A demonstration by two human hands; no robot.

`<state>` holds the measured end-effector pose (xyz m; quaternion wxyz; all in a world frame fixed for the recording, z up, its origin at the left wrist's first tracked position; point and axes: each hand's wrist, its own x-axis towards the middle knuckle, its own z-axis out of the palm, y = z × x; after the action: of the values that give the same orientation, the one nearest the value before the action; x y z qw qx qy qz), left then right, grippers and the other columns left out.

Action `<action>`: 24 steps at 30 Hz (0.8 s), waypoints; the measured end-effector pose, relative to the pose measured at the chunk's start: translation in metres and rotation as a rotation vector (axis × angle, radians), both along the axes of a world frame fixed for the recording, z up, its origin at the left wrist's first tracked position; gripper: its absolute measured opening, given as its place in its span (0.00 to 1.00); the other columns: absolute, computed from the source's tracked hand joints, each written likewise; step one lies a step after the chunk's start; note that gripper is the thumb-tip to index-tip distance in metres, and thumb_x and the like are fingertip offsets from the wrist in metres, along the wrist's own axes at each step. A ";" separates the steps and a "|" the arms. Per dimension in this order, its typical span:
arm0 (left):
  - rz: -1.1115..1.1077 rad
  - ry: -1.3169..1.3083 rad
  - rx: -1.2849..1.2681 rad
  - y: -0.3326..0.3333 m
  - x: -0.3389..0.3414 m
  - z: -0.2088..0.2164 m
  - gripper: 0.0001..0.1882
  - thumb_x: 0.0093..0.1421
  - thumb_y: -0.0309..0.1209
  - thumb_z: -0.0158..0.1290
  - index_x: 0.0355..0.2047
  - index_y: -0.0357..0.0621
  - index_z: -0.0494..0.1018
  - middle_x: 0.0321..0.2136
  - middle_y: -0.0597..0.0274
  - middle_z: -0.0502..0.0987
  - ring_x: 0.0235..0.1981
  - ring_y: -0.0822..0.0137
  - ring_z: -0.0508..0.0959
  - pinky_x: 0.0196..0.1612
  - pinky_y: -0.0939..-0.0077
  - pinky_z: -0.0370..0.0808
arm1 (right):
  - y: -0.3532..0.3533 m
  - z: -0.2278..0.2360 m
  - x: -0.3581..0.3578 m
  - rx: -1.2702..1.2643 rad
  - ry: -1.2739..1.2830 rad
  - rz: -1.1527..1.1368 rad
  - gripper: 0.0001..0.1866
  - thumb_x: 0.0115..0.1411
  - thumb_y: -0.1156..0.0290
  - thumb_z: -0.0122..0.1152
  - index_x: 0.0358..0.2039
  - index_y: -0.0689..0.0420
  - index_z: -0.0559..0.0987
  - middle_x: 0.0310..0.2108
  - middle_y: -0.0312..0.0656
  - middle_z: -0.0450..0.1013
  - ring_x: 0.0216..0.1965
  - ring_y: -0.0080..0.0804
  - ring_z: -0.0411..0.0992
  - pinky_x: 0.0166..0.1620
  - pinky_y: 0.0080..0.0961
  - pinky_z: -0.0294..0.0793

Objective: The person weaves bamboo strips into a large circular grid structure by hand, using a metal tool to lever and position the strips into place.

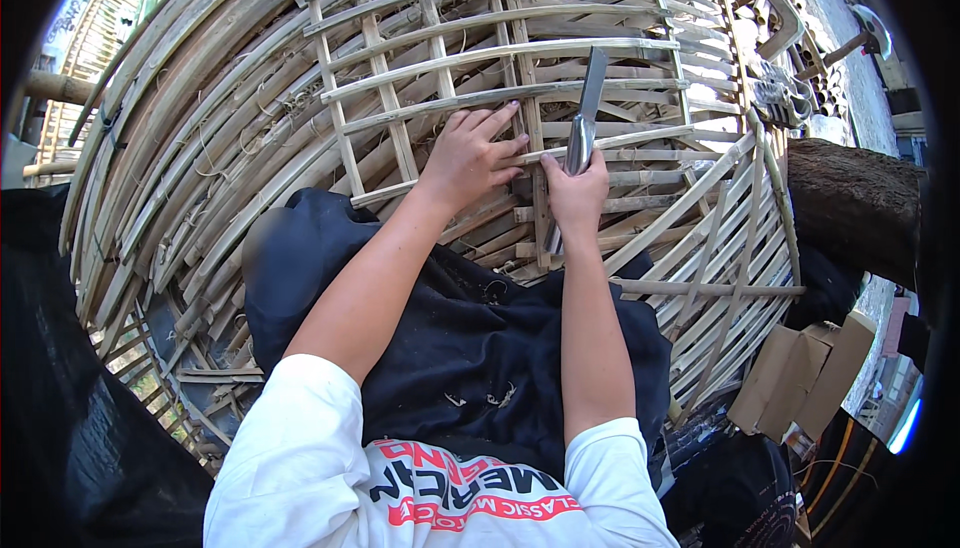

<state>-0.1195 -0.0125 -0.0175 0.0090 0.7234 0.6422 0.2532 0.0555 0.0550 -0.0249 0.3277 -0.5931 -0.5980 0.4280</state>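
Note:
In front of me lies a bamboo lattice (440, 66) of long curved slats crossed by upright strips. My right hand (578, 191) grips a knife (592, 88) with a straight blade and a shiny metal handle. The blade points away from me over the lattice, and the handle's end comes out below my fist. My right thumb lies close to a slat. To its left, my left hand (475, 156) rests at an upright strip (530, 108), its fingers stretched and apart. The underside of that hand is hidden.
Curved bamboo strips (190, 148) are piled to the left and under the lattice. Slanting slats (720, 278) fan out at the right beside a dark log (850, 198). A cardboard box (800, 373) stands at the lower right. Black cloth (480, 338) covers my lap.

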 end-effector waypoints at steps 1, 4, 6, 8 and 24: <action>0.004 0.004 0.007 0.000 0.001 -0.001 0.23 0.47 0.40 0.68 0.46 0.59 0.83 0.63 0.57 0.69 0.57 0.58 0.72 0.60 0.61 0.65 | 0.000 0.000 0.001 0.017 -0.004 0.002 0.21 0.48 0.67 0.75 0.35 0.65 0.74 0.26 0.48 0.76 0.28 0.41 0.75 0.37 0.37 0.74; 0.019 -0.017 0.019 0.001 0.005 -0.005 0.23 0.48 0.41 0.68 0.46 0.60 0.83 0.63 0.57 0.69 0.56 0.58 0.72 0.60 0.60 0.65 | 0.000 0.001 0.002 0.022 0.001 0.005 0.21 0.49 0.67 0.75 0.35 0.65 0.74 0.26 0.48 0.76 0.28 0.42 0.76 0.37 0.37 0.74; 0.036 -0.020 0.028 0.002 0.009 -0.005 0.22 0.48 0.42 0.67 0.46 0.61 0.83 0.63 0.57 0.69 0.57 0.58 0.72 0.61 0.59 0.64 | 0.003 0.000 0.003 -0.036 0.015 -0.009 0.21 0.49 0.66 0.75 0.35 0.65 0.74 0.26 0.49 0.76 0.28 0.43 0.76 0.37 0.38 0.74; 0.057 0.001 0.040 0.002 0.016 -0.001 0.21 0.49 0.43 0.67 0.46 0.62 0.83 0.63 0.57 0.69 0.57 0.58 0.72 0.61 0.58 0.63 | 0.001 -0.003 0.004 0.018 -0.004 -0.006 0.21 0.49 0.66 0.75 0.35 0.65 0.74 0.27 0.50 0.77 0.29 0.44 0.77 0.37 0.38 0.74; 0.089 -0.028 0.048 0.005 0.016 -0.009 0.18 0.51 0.45 0.65 0.43 0.63 0.84 0.61 0.61 0.70 0.56 0.58 0.71 0.63 0.56 0.60 | -0.066 0.051 0.060 0.274 -0.062 0.258 0.22 0.63 0.63 0.64 0.51 0.63 0.69 0.28 0.50 0.76 0.29 0.47 0.79 0.34 0.37 0.75</action>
<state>-0.1030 -0.0077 -0.0268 -0.0107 0.6905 0.6674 0.2786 0.1159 -0.0107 0.0261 0.3294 -0.4742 -0.7316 0.3624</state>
